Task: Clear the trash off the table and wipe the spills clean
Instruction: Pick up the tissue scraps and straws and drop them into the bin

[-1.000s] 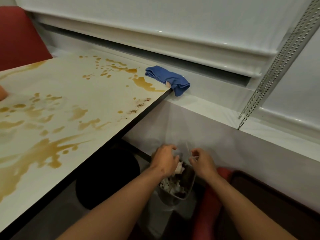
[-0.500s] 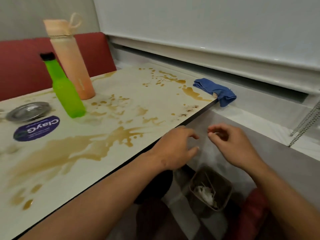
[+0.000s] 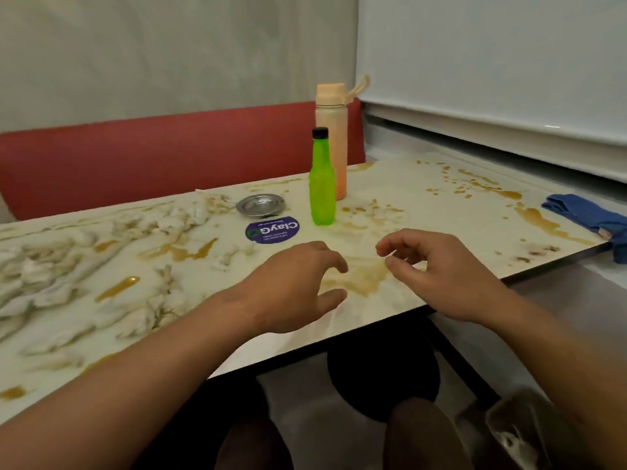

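Tabletop (image 3: 424, 205) fills most of the view, a pale surface with brown spills (image 3: 356, 276) across it; the biggest puddle lies near the near edge, between and just under the two hands. Crumpled tissues (image 3: 68, 276), wet and stained, are scattered over the left half of the tabletop, from the left edge up to the far edge, well to the left of the left hand. The left hand (image 3: 295, 286) hovers over the near edge with its fingers loosely curved and its thumb apart, and it holds nothing. The right hand (image 3: 437, 266) is beside it, also over the near part of the tabletop, with its fingers bent toward the thumb; whether something small is pinched between them, I cannot tell. A blue cloth (image 3: 590, 218) lies at the right corner of the tabletop and hangs partly over the right edge, well apart from the right hand. A peach bottle (image 3: 332, 137) stands near the far edge, and a green bottle (image 3: 321, 184) with a black cap stands upright just in front of it, beyond the hands. A small metal dish (image 3: 259, 205) sits to the left of the green bottle, and a round purple sticker (image 3: 272, 229) is on the surface just in front of the dish, near the fingertips of the left hand. Under the table, at the bottom right of the view, a clear bin (image 3: 515, 432) with white trash inside is partly visible.
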### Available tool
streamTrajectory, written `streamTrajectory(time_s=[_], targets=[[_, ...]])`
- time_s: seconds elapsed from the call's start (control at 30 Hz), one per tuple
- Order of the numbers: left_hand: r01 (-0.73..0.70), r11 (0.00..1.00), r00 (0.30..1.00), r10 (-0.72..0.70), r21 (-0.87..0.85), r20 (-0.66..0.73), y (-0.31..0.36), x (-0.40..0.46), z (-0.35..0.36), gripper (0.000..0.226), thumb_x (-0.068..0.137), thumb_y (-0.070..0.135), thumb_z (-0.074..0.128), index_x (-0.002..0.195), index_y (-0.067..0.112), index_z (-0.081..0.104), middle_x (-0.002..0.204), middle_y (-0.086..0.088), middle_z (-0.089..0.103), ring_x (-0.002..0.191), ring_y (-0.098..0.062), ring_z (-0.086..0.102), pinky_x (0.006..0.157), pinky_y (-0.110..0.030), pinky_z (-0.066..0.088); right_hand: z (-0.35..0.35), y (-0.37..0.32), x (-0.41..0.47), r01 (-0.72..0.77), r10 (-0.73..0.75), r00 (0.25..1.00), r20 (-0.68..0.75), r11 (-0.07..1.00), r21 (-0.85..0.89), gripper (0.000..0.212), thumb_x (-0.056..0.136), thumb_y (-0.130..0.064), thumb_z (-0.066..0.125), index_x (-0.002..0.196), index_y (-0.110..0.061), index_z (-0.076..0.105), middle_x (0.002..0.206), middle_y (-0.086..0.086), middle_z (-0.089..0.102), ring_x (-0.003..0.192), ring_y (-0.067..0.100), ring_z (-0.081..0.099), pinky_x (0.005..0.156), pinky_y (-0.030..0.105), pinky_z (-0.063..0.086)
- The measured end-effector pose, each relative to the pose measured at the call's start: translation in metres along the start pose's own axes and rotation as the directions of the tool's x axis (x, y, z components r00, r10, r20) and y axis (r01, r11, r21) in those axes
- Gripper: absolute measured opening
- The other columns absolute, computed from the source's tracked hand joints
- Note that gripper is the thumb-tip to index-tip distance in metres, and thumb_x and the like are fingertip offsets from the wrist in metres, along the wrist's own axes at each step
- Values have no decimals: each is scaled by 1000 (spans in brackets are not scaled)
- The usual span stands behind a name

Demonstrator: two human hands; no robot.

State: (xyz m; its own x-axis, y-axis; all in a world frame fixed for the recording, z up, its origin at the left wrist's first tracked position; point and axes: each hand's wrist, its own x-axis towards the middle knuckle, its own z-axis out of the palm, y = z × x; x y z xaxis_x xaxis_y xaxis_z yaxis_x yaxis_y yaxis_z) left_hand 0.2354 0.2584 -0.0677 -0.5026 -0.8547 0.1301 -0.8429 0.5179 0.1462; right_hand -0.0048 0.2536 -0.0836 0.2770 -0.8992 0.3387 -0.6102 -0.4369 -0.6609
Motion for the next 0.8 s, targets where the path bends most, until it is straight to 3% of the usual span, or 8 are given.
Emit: streamTrajectory(time_s=[0.17, 0.33, 0.47, 0.6, 0.7, 0.8], targets=[[164, 982, 986, -166, 90, 18, -64, -46, -19, 42, 94, 56, 58, 133, 38, 55, 131, 14, 56, 113, -10, 57, 97, -34, 49, 46, -30, 50, 113, -98, 981, 169, 990, -82, 22, 97, -25, 64, 118, -30, 69, 109, -20, 68, 95, -4, 62, 86, 20, 51], [290, 943, 928, -319, 165, 191, -110, -72, -37, 46, 93, 52, 63, 136, 38, 54, 131, 14, 57, 111, -8, 55, 92, -25, 46, 93, -57, 98, 260, -166, 915, 367, 939, -226, 38, 98, -35, 61, 135, -32, 58, 129, -16, 61, 107, 5, 59, 92, 30, 51], [283, 940, 883, -333, 191, 331, -124, -77, -44, 48, 93, 45, 67, 139, 42, 52, 131, 16, 56, 112, -7, 54, 91, -24, 43, 138, -68, 140, 374, -205, 860, 467, 876, -303, 43, 100, -37, 56, 143, -37, 51, 144, -14, 53, 123, 9, 52, 93, 27, 40], [298, 938, 855, -345, 179, 387, -131, -74, -43, 46, 94, 38, 68, 138, 43, 54, 125, 19, 58, 101, -4, 57, 90, -25, 49, 174, -71, 166, 466, -236, 803, 548, 822, -329, 41, 103, -31, 52, 144, -38, 52, 149, -11, 49, 132, 16, 50, 100, 35, 47], [303, 938, 861, -346, 170, 372, -134, -70, -38, 45, 95, 34, 68, 137, 42, 55, 118, 19, 61, 86, -1, 58, 77, -19, 48, 185, -68, 176, 527, -221, 756, 616, 764, -373, 44, 105, -26, 51, 146, -41, 47, 157, -9, 39, 136, 20, 47, 100, 38, 48], [293, 942, 867, -334, 164, 370, -136, -65, -35, 46, 97, 31, 64, 140, 42, 53, 115, 16, 62, 80, 0, 56, 66, -16, 42, 186, -68, 183, 548, -219, 734, 643, 750, -370, 50, 104, -12, 51, 146, -39, 49, 147, -10, 49, 127, 18, 52, 89, 31, 46]])
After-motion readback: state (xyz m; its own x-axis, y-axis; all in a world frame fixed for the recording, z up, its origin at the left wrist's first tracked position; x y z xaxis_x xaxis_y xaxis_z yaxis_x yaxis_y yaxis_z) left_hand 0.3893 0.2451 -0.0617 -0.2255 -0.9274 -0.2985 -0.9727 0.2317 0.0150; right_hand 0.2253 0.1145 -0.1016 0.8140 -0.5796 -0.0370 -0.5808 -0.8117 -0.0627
